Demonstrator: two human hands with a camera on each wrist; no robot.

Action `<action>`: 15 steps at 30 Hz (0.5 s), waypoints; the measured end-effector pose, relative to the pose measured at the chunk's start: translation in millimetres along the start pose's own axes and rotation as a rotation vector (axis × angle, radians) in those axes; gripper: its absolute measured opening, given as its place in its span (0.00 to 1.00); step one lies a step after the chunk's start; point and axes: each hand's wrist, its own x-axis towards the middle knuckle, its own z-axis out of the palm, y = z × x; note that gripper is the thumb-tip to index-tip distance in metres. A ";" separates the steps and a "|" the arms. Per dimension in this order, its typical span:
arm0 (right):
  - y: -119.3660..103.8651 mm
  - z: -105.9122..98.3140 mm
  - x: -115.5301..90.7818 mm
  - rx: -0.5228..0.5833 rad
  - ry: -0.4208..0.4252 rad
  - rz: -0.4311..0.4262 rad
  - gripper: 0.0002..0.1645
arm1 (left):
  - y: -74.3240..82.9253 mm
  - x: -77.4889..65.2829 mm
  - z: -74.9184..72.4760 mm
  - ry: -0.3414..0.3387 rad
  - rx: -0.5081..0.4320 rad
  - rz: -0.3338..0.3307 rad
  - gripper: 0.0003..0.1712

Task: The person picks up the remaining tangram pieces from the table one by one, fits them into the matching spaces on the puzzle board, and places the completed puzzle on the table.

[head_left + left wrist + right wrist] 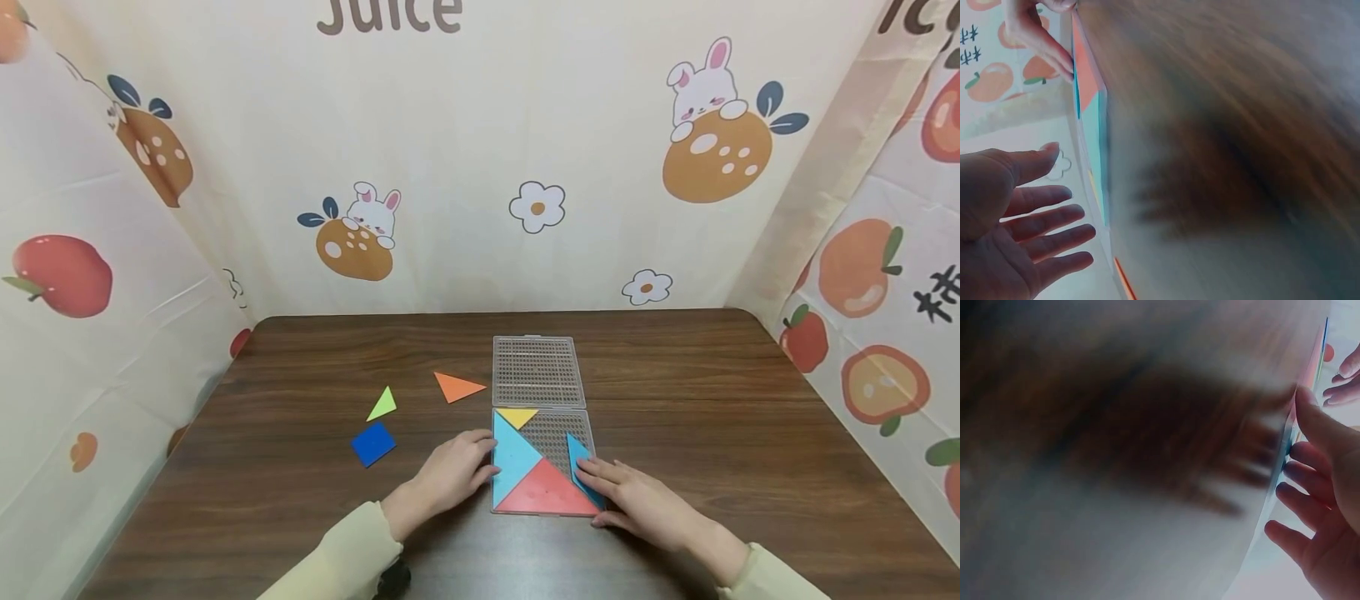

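Observation:
A clear hinged case (537,513) lies unfolded on the table. Its near half holds a large light blue triangle (513,458), a large red triangle (547,492) and a small yellow triangle (517,417). Along the right side of that half is a darker blue piece (575,452), partly covered by my right hand (645,502). The right fingers rest on this piece, extended, with the thumb near the case's lower right corner. My left hand (452,473) is at the opposite side, fingertips right at the left rim; in the left wrist view its fingers look loose and spread.
Left of the case lie an orange triangle (457,387), a small yellow-green triangle (383,405) and a dark blue square (373,444). The case's gridded far half (536,371) extends toward the back. Printed curtains (465,150) enclose the wooden table (697,400) behind and at both sides.

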 end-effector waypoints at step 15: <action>-5.9 -4.1 3.5 0.027 -0.111 0.114 0.30 | -28.0 -18.8 -12.1 0.041 0.025 -0.139 0.20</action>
